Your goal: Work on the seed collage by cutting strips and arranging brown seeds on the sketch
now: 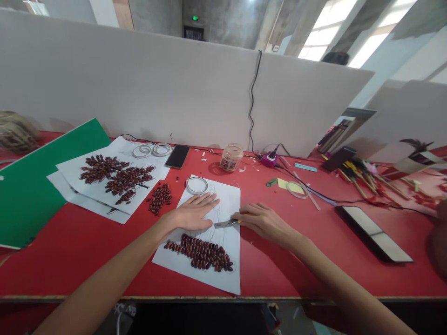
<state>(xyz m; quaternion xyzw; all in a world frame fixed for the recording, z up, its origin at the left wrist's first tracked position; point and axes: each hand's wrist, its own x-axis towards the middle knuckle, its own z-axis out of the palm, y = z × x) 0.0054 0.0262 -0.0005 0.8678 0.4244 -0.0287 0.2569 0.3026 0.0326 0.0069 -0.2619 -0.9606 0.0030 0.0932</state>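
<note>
White, line-drawn paper sheet (228,238) lies on a red tabletop (275,279) under a spread left hand (194,212), a pose suited to stop shifting, while the right hand (262,221) grips a silver-bladed tool (225,224), perhaps a craft knife at this scale, low over the sheet, just beyond glossy brown oval seeds (206,252) packed in rows.

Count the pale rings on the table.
4: two rings on the left papers, one on the sheet near the left hand, one over the yellow note.
</note>
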